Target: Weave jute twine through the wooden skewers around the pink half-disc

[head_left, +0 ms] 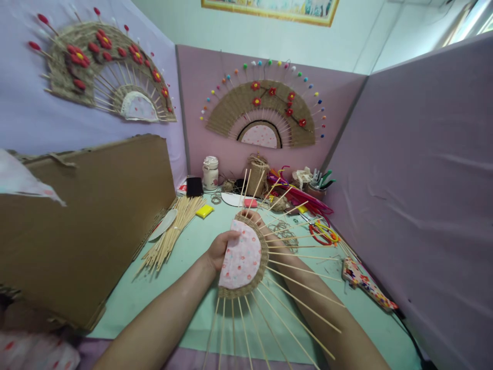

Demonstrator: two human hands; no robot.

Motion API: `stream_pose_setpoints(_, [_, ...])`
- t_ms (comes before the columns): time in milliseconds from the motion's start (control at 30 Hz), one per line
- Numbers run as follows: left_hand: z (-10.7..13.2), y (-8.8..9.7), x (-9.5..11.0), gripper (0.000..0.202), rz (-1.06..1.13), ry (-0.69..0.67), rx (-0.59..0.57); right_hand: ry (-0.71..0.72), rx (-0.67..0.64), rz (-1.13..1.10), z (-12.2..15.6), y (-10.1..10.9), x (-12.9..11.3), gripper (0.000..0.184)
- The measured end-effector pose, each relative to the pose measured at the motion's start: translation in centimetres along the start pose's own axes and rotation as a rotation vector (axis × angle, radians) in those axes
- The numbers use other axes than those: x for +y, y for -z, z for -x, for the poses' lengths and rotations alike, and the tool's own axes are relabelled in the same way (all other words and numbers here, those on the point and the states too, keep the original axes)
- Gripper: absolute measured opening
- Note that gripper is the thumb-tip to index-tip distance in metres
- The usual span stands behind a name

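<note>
A half-round fan base (242,257), covered in pink floral cloth, is held above the table, turned so its straight edge faces left. Woven twine (264,259) rims its curve, and thin wooden sticks (298,255) spread outward from it. My left hand (222,246) grips the straight edge, thumb on the cloth and the other fingers behind. At the top corner my right hand (252,217) has its fingers curled at the woven rim near the upper sticks; whether they pinch twine is too small to tell. My right forearm passes behind the sticks.
Bundled sticks (171,234) and a yellow packet (204,211) lie left, beside a cardboard sheet (96,216). Scissors (323,234), loose twine (284,234) and a floral glue gun (365,282) lie right. Behind stand a white jar (210,173) and twine roll (257,176). Finished fans (227,105) hang on the partitions.
</note>
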State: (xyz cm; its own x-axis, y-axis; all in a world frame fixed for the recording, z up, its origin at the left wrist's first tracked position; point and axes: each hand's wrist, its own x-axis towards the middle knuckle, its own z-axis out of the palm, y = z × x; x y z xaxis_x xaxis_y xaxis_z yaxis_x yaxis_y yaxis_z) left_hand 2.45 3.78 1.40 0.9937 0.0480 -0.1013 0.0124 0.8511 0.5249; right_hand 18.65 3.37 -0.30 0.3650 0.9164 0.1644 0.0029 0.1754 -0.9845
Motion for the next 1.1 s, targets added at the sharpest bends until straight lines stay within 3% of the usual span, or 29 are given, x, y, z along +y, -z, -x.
stream_pose_setpoints(167, [-0.2,-0.5,0.1,0.037,0.076,-0.037,0.042,0.043,0.082,-0.006,0.4,0.6,-0.4,0.022])
stream_pose_setpoints(500, [-0.2,0.0,-0.2,0.025,0.015,0.026,0.056,0.129,0.211,0.089,-0.9,2.5,-0.3,0.016])
stream_pose_setpoints(767, [-0.2,-0.9,-0.3,0.021,-0.088,-0.041,0.068,0.228,0.263,0.102,-0.6,3.8,-2.6,0.016])
stream_pose_setpoints(1100, [-0.9,-1.0,-0.7,0.014,-0.184,-0.146,0.198,0.209,0.311,-0.062,-0.2,8.9,-5.5,0.030])
